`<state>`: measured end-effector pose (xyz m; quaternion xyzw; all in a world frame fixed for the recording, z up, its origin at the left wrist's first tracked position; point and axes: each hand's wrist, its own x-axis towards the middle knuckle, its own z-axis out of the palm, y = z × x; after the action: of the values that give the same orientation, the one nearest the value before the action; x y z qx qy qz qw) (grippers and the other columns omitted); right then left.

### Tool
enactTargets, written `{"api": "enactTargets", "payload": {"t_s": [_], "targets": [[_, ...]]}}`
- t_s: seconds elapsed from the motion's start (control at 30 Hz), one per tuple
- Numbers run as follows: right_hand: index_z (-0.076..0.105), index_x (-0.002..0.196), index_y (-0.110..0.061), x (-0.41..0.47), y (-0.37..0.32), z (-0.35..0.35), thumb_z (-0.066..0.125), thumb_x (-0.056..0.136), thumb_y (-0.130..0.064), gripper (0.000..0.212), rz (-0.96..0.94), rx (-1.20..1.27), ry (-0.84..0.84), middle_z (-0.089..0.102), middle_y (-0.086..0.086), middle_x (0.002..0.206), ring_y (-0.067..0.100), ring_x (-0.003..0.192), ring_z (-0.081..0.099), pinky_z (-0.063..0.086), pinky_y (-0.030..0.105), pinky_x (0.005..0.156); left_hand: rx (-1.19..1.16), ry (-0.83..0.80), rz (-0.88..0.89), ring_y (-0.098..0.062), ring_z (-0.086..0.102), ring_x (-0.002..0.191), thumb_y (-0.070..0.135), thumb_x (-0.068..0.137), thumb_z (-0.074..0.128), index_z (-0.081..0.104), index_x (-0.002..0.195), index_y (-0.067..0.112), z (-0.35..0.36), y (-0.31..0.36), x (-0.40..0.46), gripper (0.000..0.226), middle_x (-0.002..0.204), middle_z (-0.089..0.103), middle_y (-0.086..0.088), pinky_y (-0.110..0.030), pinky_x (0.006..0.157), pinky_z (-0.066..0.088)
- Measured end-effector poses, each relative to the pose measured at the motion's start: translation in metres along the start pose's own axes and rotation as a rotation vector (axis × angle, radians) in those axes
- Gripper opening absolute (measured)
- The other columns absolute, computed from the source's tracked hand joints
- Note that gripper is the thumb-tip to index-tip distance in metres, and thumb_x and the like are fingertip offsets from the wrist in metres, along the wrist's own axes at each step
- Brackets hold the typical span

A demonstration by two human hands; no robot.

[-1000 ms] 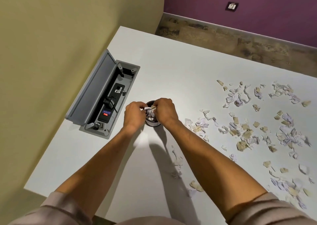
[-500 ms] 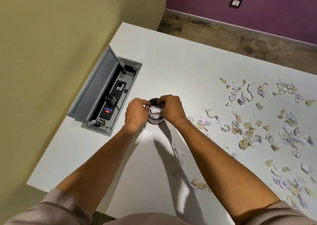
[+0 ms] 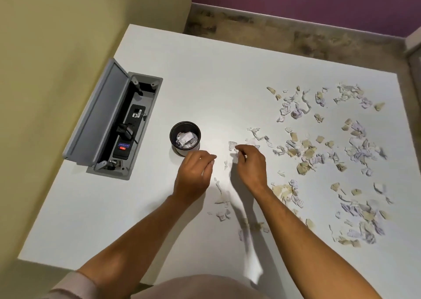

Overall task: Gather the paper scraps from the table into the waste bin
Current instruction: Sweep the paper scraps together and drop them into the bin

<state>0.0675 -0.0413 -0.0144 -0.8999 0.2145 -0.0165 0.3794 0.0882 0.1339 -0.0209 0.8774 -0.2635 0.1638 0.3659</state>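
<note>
Fingers (image 3: 239, 154) of right hand (image 3: 251, 166) pinch a scrap at centre frame; left hand (image 3: 193, 173) loosely curled, empty | advice: sweep nearby paper scraps (image 3: 305, 152) together on surface (image 3: 205, 82); carry handfuls to waste bin (image 3: 185, 136), centre-left

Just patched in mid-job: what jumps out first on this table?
A wide scatter of torn paper scraps covers the right half of the white table. Left of them stands a small black waste bin with scraps already inside, and both hands, left hand and right hand, hover just in front. An open grey power box sits at far left.
</note>
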Motion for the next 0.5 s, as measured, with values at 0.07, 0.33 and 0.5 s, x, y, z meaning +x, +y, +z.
{"api": "enactTargets", "payload": {"t_s": [0.07,0.33,0.5], "targets": [[0.064,0.121,-0.009,-0.012,0.021,-0.004,0.049,0.097,-0.011,0.028,0.023,-0.031,0.006,0.064,0.008,0.125,0.025,0.117,0.056,0.043,0.035,0.102,0.083,-0.088,0.118,-0.034,0.064,0.094,0.0,0.089,0.058,0.071,0.092,-0.004,0.016,0.006,-0.012,0.013,0.098,0.069,-0.016,-0.041,0.081,0.052],[0.054,0.134,-0.009,-0.052,0.11,-0.033,0.05,0.098,-0.028,0.041,0.137,-0.23,0.095,0.047,0.009,0.146,0.026,0.139,0.035,0.023,0.035,0.115,0.275,-0.667,-0.277,-0.033,0.006,0.148,0.042,0.102,0.023,0.036,0.145,0.01,0.065,-0.004,-0.044,0.055,0.159,0.018,-0.017,-0.043,0.121,0.006],[0.027,0.151,-0.019,-0.08,0.158,-0.049,0.027,0.098,-0.055,0.064,0.312,-0.326,0.121,0.017,0.003,0.162,0.019,0.15,0.009,0.007,0.039,0.122,0.311,-0.58,-0.417,-0.034,0.003,0.149,0.059,0.095,0.035,0.02,0.15,-0.001,0.073,-0.015,-0.062,0.083,0.159,0.014,-0.021,-0.044,0.121,0.008]]}}
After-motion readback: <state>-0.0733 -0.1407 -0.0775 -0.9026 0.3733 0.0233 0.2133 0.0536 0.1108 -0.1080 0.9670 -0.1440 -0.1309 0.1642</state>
